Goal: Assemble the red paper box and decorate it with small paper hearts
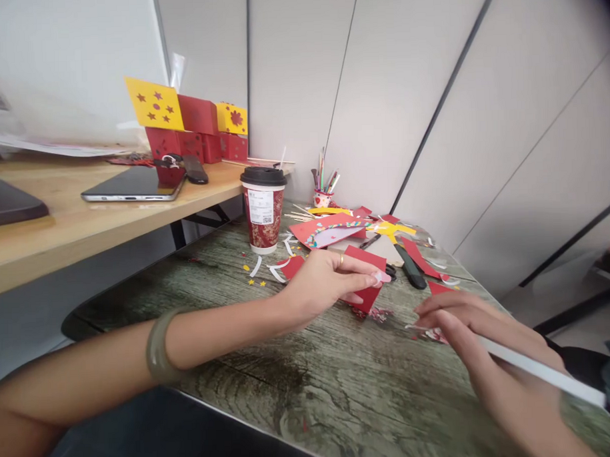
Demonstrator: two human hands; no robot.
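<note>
My left hand (320,288), with a ring and a greenish bangle, is closed on a folded piece of red card (369,256) above the dark wood-patterned table. A small pink tip (383,277) shows at its thumb and fingertip; I cannot make out what it is. Lower right, my right hand (494,342) grips a long white pen-like stick (545,370), its back end passing over the hand. The stick's working end is hidden by the fingers. Below the red card lies a heap of small red and white scraps (371,314).
Behind the hands lie a black craft knife (410,268), red card with a colourful trim (330,231) and yellow strips (390,229). A lidded paper cup (264,210) stands left of a pen pot (322,198). The raised shelf (204,209) bears a tablet (138,183) and red boxes (198,115).
</note>
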